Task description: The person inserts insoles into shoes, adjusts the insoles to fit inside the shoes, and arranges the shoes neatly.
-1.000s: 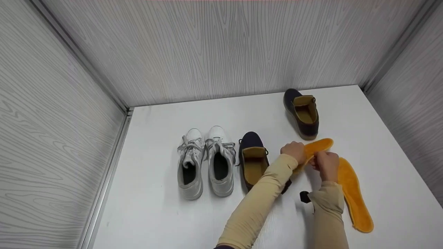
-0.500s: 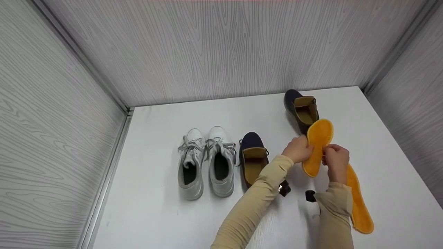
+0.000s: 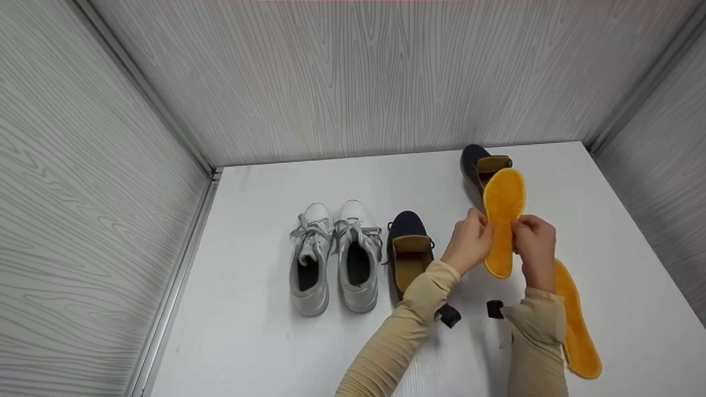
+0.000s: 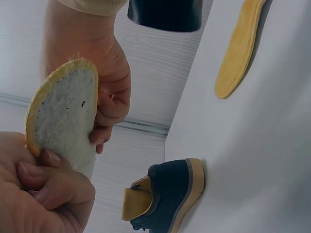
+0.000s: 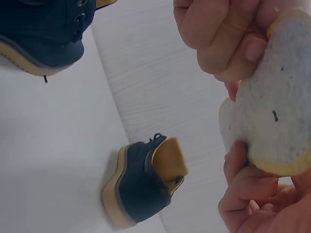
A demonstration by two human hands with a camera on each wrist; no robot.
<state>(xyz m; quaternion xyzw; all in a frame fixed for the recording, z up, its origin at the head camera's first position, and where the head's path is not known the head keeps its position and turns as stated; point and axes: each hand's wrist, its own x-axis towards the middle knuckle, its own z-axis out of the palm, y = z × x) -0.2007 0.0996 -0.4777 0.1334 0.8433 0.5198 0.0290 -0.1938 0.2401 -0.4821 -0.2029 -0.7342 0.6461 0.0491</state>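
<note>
A fuzzy yellow insole [image 3: 504,207] is held up between both hands, toe end upward, its yellow face toward the head camera. My left hand [image 3: 469,240] pinches its left edge at the middle. The opposite edge is pinched by my right hand [image 3: 535,242]. From the wrist views, the underside of the insole [image 4: 68,107] is whitish with yellow trim. Behind it, partly covered, stands a dark blue shoe [image 3: 473,162] with a tan lining. Its mate, another dark blue shoe [image 3: 407,225], sits left of my hands, its heel hidden by the left forearm.
A second yellow insole [image 3: 579,336] lies on the white table [image 3: 237,275], beside the right forearm. White sneakers [image 3: 311,259] with grey laces stand as a pair to the left. Wood-grain panels [image 3: 353,77] rise at the back and sides.
The insole has been raised and turned from a slanted, low position to upright, its yellow face now showing. Both hands moved with it. The shoes and the other insole stayed in place.
</note>
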